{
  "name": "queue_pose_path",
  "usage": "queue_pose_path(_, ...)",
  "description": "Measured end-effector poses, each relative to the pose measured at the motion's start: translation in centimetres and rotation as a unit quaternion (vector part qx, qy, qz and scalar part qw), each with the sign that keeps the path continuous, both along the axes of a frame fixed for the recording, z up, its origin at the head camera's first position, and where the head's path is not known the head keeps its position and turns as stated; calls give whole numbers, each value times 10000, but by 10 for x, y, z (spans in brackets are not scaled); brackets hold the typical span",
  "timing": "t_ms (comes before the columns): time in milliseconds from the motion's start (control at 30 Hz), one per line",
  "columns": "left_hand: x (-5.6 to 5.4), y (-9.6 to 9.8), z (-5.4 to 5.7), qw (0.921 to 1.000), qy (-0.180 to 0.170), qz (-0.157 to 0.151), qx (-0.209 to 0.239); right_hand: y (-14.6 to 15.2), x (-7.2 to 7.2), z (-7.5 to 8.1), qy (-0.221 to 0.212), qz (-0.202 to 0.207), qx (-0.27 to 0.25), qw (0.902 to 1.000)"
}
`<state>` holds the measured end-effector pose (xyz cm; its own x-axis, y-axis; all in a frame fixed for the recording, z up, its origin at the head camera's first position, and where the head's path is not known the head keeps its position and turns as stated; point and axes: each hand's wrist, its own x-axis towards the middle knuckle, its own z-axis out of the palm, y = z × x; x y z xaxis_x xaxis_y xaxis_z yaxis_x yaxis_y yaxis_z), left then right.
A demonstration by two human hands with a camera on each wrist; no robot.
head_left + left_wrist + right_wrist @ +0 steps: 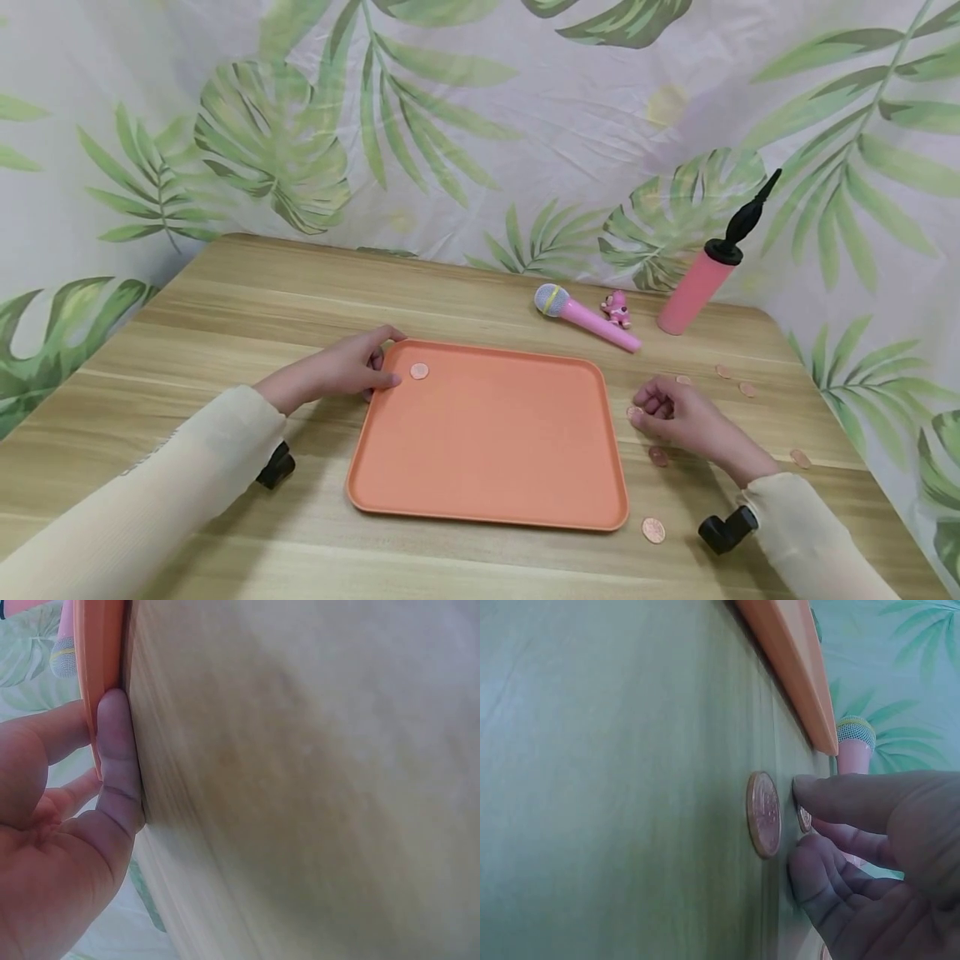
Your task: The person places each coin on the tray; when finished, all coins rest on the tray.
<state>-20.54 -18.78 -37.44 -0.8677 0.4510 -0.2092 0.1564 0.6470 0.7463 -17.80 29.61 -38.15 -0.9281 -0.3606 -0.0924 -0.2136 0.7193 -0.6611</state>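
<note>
An orange rectangular tray (487, 433) lies on the table, with one copper-coloured coin (419, 371) near its far left corner. My left hand (348, 364) grips that corner, fingers along the rim (101, 645) in the left wrist view. Just right of the tray, my right hand (686, 421) pinches a coin (805, 818) between thumb and fingers, close over the tabletop. A second coin (764, 814) lies on the wood beside the thumb, seen in the head view as a coin (657, 456) below the hand. Closer to the front edge is another coin (653, 530).
More coins are scattered to the right, among them a coin (747, 389) and one farther out (800, 458). Behind the tray lie a pink toy microphone (588, 318) and a small pink figurine (617, 309). A pink hand pump (697, 292) with a black nozzle stands at the back right.
</note>
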Motion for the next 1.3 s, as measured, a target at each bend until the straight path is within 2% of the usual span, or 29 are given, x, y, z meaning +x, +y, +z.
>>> queue_pose_path(200, 0, 1, 0, 10000, -38, 18, 2, 1, 1, -1, -32, -27, 3, 10000)
queue_pose_path(467, 0, 1, 1, 9999, -95, 44, 33, 2, 4, -3, 156, -170, 161, 9996)
queue_pose_path(667, 1, 1, 1, 9999, -96, 8, 43, 3, 3, -3, 308, -65, -95, 9995)
queue_pose_path(867, 1, 1, 1, 10000, -68, -11, 37, 3, 1, -3, -312, -251, -585, 9975)
queue_pose_path(1100, 0, 0, 0, 9999, -63, -51, 83, -16, -11, 2, -851, -711, -1304, 9852)
queue_pose_path(1300, 0, 0, 0, 9999, -86, -13, 94, -51, -21, 8, -1029, -524, -2051, 9719)
